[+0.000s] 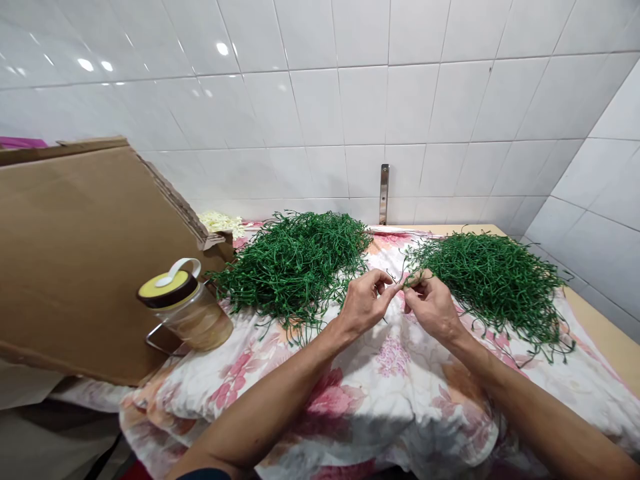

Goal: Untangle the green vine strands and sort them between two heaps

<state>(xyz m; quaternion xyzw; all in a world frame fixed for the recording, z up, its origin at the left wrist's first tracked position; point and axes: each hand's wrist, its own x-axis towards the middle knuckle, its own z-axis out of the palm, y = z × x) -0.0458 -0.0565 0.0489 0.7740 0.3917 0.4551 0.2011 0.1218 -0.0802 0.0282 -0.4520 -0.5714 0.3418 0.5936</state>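
My left hand (367, 300) and my right hand (431, 303) meet over the cloth, between two heaps of green artificial stems. Both are closed in a pinch, fingertips almost touching. A thin green stem (407, 281) shows between the fingertips of my right hand. Fine dark ends stick out by my left fingers, which pinch at the same spot; most of the piece is hidden by the fingers. The left heap (300, 263) of curly green stems lies just beyond my left hand. To the right of my right hand spreads the other heap (495, 287).
A clear jar (197, 320) with a yellow-and-brown lid and white strap leans at the left, beside a large cardboard box (75, 260). Pale yellow pieces (220, 223) lie behind the left heap. Floral cloth (375, 400) covers the table. A tiled wall (310, 107) with a metal bracket (384, 193) closes off the back.
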